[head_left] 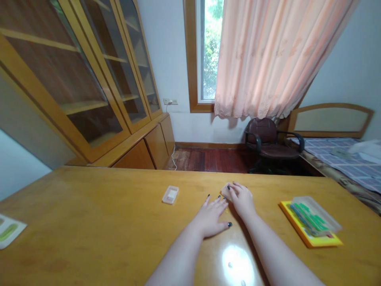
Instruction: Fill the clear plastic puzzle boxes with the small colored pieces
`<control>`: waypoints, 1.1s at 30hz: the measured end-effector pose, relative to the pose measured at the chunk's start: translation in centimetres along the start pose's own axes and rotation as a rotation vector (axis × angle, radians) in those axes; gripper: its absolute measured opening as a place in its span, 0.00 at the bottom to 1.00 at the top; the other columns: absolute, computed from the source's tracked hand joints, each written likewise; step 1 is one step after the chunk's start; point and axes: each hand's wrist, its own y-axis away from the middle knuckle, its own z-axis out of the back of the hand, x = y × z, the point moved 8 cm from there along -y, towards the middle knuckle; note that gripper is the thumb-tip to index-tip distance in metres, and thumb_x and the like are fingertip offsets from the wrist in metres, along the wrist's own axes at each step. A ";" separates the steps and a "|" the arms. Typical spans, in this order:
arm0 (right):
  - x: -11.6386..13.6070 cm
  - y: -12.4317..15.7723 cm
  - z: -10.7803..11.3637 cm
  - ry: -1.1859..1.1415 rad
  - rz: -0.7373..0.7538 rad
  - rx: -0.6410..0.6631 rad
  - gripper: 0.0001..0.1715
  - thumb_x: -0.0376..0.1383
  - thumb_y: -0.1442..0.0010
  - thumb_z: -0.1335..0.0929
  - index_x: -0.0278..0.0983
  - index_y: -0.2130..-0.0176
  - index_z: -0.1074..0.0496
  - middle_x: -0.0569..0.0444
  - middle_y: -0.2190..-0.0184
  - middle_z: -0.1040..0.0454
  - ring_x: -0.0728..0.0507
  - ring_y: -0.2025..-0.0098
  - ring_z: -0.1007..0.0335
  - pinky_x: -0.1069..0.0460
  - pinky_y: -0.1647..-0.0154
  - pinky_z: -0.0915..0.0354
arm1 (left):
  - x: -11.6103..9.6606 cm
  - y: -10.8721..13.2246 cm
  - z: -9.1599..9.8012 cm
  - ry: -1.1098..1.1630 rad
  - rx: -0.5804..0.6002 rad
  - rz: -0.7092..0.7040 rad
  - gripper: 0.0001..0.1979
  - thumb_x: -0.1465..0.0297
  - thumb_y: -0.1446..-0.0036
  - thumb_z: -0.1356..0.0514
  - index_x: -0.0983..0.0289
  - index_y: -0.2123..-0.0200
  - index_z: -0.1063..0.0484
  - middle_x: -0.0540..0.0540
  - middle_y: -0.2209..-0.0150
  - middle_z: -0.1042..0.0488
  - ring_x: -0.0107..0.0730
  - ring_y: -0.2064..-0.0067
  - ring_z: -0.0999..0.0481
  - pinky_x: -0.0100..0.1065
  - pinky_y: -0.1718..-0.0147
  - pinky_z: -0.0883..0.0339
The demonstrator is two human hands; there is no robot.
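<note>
My left hand (210,217) lies palm down on the wooden table (98,222), fingers spread, with nothing held. Its fingertips reach toward a small translucent plastic box (225,191) near the table's far edge. My right hand (242,200) has its fingers curled over that box and grips it, hiding much of it. Between the two hands are tiny yellow bits (226,211), too small to name. A second small translucent box (166,195) sits to the left, open at the top, with a white block (172,194) inside.
On the right, a clear plastic case (327,212) with green pieces rests on a yellow box (309,238). A white tray-like item (18,229) with green inside lies at the far left. Beyond the table are a glass-door cabinet (131,131), an office chair (263,137) and a bed (351,163).
</note>
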 end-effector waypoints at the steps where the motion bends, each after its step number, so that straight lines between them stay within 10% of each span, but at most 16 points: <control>1: -0.1 0.0 0.0 0.001 -0.006 0.003 0.20 0.42 0.42 0.42 0.38 0.59 0.26 0.48 0.55 0.29 0.41 0.51 0.36 0.45 0.49 0.45 | -0.4 0.0 0.0 0.012 0.014 -0.023 0.35 0.53 0.49 0.47 0.56 0.40 0.52 0.54 0.39 0.47 0.40 0.38 0.49 0.50 0.40 0.66; 8: 0.8 0.4 -0.4 0.100 -0.007 0.077 0.24 0.44 0.48 0.36 0.41 0.52 0.31 0.47 0.50 0.33 0.37 0.49 0.38 0.41 0.48 0.47 | -1.3 -0.4 0.5 0.203 0.044 -0.006 0.18 0.65 0.46 0.48 0.52 0.50 0.34 0.48 0.48 0.32 0.35 0.44 0.37 0.48 0.41 0.59; 12: 1.5 0.6 -0.9 0.014 0.057 0.125 0.29 0.45 0.51 0.33 0.40 0.50 0.33 0.47 0.48 0.34 0.37 0.48 0.39 0.41 0.47 0.46 | 1.6 -0.7 1.9 0.323 -0.222 0.164 0.13 0.69 0.44 0.51 0.59 0.61 0.28 0.52 0.59 0.26 0.30 0.57 0.29 0.34 0.53 0.37; 17: 3.4 1.2 -0.7 -0.338 0.186 0.183 0.27 0.45 0.44 0.37 0.38 0.47 0.36 0.47 0.47 0.36 0.41 0.45 0.41 0.44 0.45 0.45 | 6.7 0.4 2.7 0.495 -0.608 0.430 0.18 0.63 0.44 0.48 0.64 0.52 0.37 0.59 0.50 0.33 0.32 0.52 0.31 0.34 0.51 0.38; 25: 6.8 2.9 -0.5 -0.578 0.378 0.363 0.24 0.43 0.39 0.42 0.40 0.45 0.39 0.47 0.47 0.35 0.41 0.46 0.39 0.43 0.45 0.43 | 5.5 -1.0 0.4 1.025 -0.491 0.154 0.33 0.58 0.46 0.44 0.64 0.41 0.52 0.62 0.44 0.39 0.38 0.44 0.38 0.39 0.44 0.45; 33: 6.8 3.1 0.0 -0.408 0.380 0.333 0.21 0.40 0.37 0.44 0.40 0.48 0.36 0.50 0.51 0.31 0.45 0.50 0.35 0.49 0.50 0.39 | 6.6 -0.4 1.1 1.120 -0.602 0.299 0.27 0.62 0.49 0.40 0.66 0.48 0.42 0.62 0.52 0.30 0.37 0.51 0.30 0.38 0.49 0.39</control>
